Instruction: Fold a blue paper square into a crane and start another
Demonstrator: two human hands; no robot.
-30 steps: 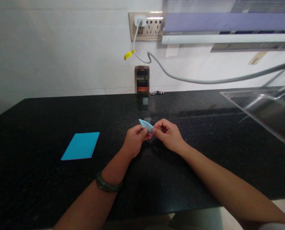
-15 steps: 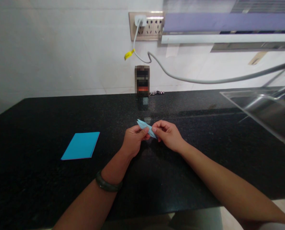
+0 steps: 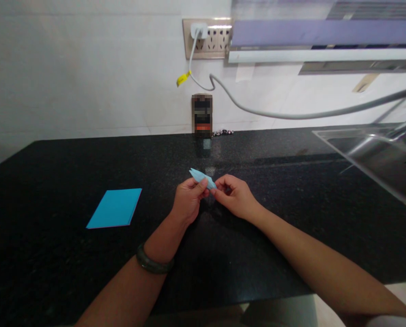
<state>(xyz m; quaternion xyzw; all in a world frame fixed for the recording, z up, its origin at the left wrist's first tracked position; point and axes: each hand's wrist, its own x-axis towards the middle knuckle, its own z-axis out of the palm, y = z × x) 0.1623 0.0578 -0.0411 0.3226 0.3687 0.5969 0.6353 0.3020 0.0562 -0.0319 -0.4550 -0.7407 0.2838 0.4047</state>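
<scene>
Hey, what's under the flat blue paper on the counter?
A thin pink-purple edge shows beneath the blue paper, with black countertop around it. Anything else underneath is covered.

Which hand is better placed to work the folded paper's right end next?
Probably the right hand: it is at that end of the folded paper, while the left hand pinches it nearer the middle.
</scene>
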